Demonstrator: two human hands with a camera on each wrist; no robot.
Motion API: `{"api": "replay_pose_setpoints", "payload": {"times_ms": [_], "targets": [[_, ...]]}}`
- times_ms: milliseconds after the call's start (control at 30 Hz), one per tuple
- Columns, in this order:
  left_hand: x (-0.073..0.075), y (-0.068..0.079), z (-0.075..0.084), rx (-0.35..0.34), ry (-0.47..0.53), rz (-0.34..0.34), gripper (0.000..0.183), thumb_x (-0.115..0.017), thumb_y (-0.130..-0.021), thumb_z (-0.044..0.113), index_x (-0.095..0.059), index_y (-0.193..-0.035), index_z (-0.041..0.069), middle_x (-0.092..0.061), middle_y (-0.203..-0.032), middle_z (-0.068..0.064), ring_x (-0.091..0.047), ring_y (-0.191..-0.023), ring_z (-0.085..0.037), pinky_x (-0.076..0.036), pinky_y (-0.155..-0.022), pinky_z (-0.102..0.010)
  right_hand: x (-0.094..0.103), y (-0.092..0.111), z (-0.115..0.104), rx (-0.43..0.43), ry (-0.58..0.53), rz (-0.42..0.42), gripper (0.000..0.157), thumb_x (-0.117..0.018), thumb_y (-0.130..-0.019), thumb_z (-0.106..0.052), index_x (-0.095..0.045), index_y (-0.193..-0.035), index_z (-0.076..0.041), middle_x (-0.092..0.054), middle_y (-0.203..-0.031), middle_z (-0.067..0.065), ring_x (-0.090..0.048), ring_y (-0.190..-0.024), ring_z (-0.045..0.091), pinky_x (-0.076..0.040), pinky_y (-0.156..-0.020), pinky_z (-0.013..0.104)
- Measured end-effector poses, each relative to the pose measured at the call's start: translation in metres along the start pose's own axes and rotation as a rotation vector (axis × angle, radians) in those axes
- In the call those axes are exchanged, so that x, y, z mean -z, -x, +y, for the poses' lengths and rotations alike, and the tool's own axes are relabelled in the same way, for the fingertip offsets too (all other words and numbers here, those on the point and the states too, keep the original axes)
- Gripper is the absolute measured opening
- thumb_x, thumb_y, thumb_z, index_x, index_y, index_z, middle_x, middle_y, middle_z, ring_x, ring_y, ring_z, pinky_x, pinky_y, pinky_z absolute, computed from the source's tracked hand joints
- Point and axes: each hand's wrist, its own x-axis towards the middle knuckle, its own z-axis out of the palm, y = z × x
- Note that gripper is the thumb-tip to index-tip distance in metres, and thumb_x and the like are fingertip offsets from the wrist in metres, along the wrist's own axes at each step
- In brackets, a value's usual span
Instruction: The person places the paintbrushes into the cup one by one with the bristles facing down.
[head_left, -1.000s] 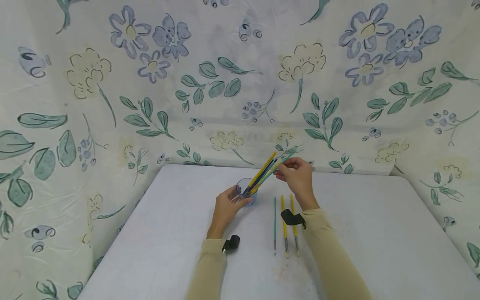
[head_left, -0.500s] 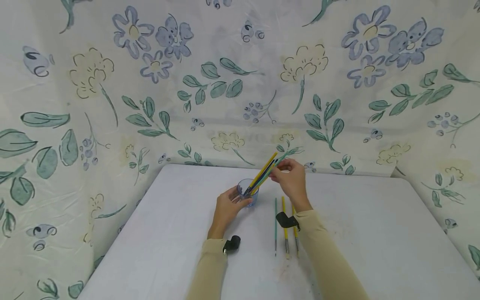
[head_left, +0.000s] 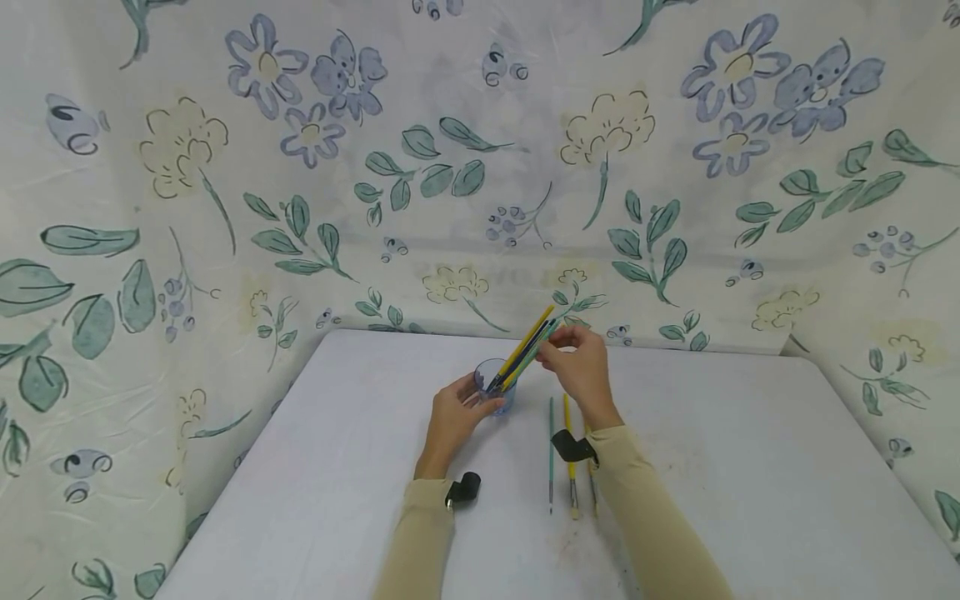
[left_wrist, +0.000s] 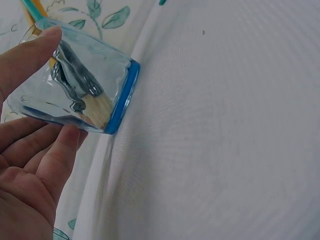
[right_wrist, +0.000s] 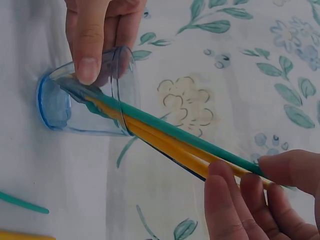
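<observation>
My left hand [head_left: 453, 417] grips a clear, blue-tinted cup [right_wrist: 56, 107] round its side, thumb across the near wall. Several paintbrushes [head_left: 521, 350] with yellow, teal and dark handles lean in it, pointing up to the right. Through the wall in the left wrist view, pale bristles [left_wrist: 98, 111] and metal ferrules show near the bottom. My right hand [head_left: 581, 367] pinches the upper end of a teal paintbrush [right_wrist: 172, 131] between thumb and fingers. That brush's lower end is inside the cup, alongside yellow handles that run close to my fingertips.
On the white table [head_left: 322, 467] lie a teal paintbrush [head_left: 551, 454] and a yellow paintbrush [head_left: 573, 475]. Another yellow paintbrush [head_left: 593, 492] beside them is partly covered by my right wrist. A floral sheet [head_left: 450, 217] hangs behind the table.
My right hand has moved a little left and down toward the cup, and the teal paintbrush has slid deeper into it. The left hand keeps its hold on the cup.
</observation>
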Motion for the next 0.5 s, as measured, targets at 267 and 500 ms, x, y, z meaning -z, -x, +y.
{"api": "replay_pose_setpoints", "payload": {"times_ms": [267, 500], "targets": [[-0.001, -0.001, -0.001, 0.000, -0.006, -0.007, 0.079, -0.089, -0.082, 0.025, -0.053, -0.147, -0.002, -0.060, -0.148, -0.020, -0.058, -0.139, -0.033, -0.054, -0.114, -0.038, 0.018, 0.007, 0.000, 0.000, 0.111, -0.022, 0.022, -0.075, -0.091, -0.012, -0.068, -0.108, 0.001, -0.073, -0.103, 0.019, -0.077, -0.085, 0.025, -0.069, -0.079, 0.031], [-0.001, -0.002, -0.002, -0.008, -0.012, -0.009, 0.079, -0.089, -0.082, 0.025, -0.054, -0.146, -0.002, -0.061, -0.147, -0.020, -0.059, -0.139, -0.033, -0.054, -0.114, -0.037, 0.039, 0.005, 0.012, -0.054, 0.202, -0.011, 0.025, -0.072, -0.093, -0.016, -0.069, -0.111, 0.000, -0.073, -0.105, 0.019, -0.077, -0.088, 0.027, -0.069, -0.082, 0.033]]}}
